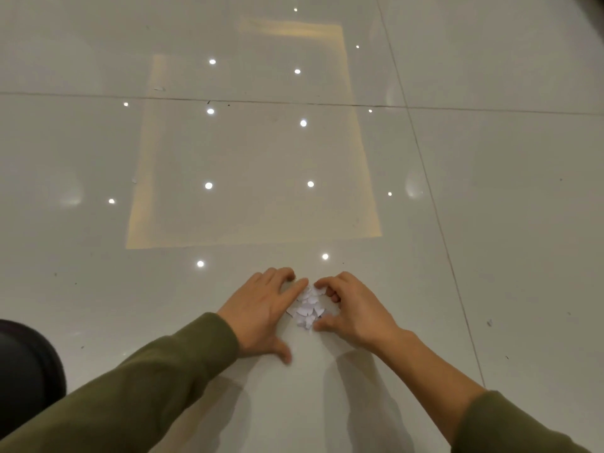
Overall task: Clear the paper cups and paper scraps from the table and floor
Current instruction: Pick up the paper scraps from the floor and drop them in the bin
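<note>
Scraps [307,309] between hands [261,310] [356,313] on floor [490,223]; black object [26,371] left.

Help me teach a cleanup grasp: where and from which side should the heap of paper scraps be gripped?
Probably at its two flanks, low against the floor, from both sides at once. The paper scraps form a loose, flat heap, so a pinch from above would lift few. The left hand and right hand flank it.

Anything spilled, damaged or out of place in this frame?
Yes: torn white paper scraps lie heaped on the glossy tiled floor, litter there. The left hand presses flat against the heap; the right hand curls round it. A few tiny specks lie farther off, too small to identify.
</note>
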The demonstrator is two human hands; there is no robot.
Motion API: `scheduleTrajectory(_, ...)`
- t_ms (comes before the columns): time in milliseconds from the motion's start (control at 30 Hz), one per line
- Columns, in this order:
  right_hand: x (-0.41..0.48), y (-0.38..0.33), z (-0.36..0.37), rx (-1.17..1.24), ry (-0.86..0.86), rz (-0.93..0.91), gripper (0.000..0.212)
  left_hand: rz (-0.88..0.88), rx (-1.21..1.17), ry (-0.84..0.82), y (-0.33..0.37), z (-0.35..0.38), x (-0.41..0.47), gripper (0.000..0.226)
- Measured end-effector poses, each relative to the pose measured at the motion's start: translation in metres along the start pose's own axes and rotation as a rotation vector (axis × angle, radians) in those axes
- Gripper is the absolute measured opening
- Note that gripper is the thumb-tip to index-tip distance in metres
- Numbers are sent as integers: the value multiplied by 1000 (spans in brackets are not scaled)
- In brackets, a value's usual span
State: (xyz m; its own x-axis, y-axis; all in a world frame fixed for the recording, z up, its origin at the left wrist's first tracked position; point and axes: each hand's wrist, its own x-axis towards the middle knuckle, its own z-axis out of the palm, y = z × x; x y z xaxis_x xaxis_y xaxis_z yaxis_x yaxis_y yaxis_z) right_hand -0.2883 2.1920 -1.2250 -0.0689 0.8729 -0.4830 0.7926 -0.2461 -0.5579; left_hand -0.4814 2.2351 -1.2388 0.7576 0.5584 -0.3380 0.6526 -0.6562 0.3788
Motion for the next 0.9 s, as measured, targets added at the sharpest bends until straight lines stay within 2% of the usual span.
scheduleTrajectory(100, -2, -3, -1, -17, -4, 6, 57, -125, -129, 153, 5, -13, 14, 84)
scheduleTrajectory(233, -12, 10, -7, -75, 40, 113, 65, -165, -155, 107, -2, -16, 0, 73)
scheduleTrajectory(267, -13, 10, -5, -87, 37, 128, 55, -161, -152, 86, -1, -15, -3, 71)
scheduleTrajectory(333, -11, 3, 2, -96, 59, 141, 21, -142, -152, 62, 8, -11, -1, 62)
scheduleTrajectory(400, -8, -9, 12, -45, 89, 164, 18, -124, -165, 51, 23, -5, 10, 49)
scheduleTrajectory(467, -6, -16, 19, 54, 126, 196, 7, -121, -193, 61, 39, 2, 18, 39)
scheduleTrajectory(633, -14, -18, 32, 400, 269, 361, 28, -203, -387, 166, 52, 19, 16, 28)
scheduleTrajectory(767, -13, -14, 28, 556, 256, 431, 28, -206, -486, 109, 49, 9, 18, 26)
scheduleTrajectory(900, -7, -28, 5, 604, 245, 371, 20, -208, -559, 97, 40, -24, 21, 24)
